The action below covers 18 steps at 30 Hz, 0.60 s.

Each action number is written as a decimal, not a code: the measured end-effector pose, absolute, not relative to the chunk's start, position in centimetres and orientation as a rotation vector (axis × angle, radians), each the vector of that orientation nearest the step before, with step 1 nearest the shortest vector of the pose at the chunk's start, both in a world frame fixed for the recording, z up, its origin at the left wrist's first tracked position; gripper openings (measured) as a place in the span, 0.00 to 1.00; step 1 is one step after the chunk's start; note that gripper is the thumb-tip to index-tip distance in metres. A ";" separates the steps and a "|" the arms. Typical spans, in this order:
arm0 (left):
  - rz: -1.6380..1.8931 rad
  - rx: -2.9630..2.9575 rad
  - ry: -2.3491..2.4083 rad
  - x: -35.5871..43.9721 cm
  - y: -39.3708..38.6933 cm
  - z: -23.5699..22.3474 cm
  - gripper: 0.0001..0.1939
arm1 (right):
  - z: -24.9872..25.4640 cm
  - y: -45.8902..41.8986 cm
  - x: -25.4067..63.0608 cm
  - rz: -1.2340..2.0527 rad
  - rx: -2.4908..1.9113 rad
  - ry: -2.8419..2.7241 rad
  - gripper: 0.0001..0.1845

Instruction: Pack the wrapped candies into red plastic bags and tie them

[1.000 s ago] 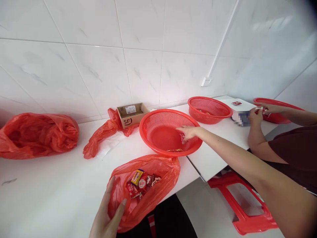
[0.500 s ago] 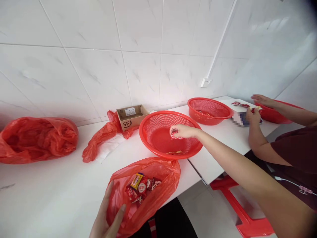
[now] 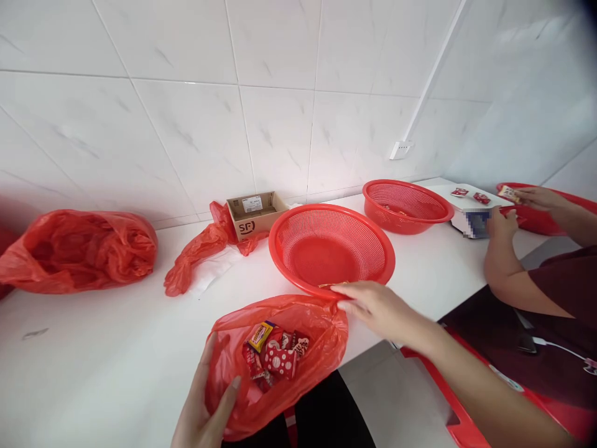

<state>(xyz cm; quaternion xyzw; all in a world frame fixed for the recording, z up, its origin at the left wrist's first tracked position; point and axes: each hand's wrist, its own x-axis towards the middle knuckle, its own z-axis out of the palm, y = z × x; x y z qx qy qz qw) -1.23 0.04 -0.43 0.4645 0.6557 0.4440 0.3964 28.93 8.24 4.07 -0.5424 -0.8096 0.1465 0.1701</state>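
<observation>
White table along marbled tile wall: crumpled bag at left, cardboard box mid-table, rear basin right of it, co-worker's hands at far right. Foreground: left hand, thumb and fingers spread, holds open red bag by its left side; wrapped packets inside, just right of thumb. Front basin sits behind bag. Right hand, fingers extended — blurred, so whether it grips anything cannot be told — at basin's near rim, beside bag's right end.
</observation>
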 end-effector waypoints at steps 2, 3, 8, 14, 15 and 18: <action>1.134 1.172 1.658 -1.3 0.3 -0.6 0.37 | 1.6 5.5 28.8 0.234 -1.453 -2.201 0.19; 1.137 1.171 1.653 -1.2 0.4 -0.7 0.37 | 0.4 4.3 28.4 0.161 -1.433 -2.161 0.20; 1.145 1.183 1.618 -0.7 0.8 -0.6 0.36 | -2.1 2.2 25.6 0.035 -1.476 -2.009 0.18; 1.117 1.210 1.650 -1.5 0.4 -1.4 0.38 | 2.8 7.3 27.2 0.352 -1.605 -2.067 0.19; 1.112 1.215 1.650 -1.7 0.2 -1.6 0.38 | 3.7 8.7 27.7 0.408 -1.650 -2.127 0.20; 1.144 1.212 1.635 -2.0 -0.1 -1.8 0.37 | 4.8 12.9 28.6 0.448 -1.901 -2.428 0.27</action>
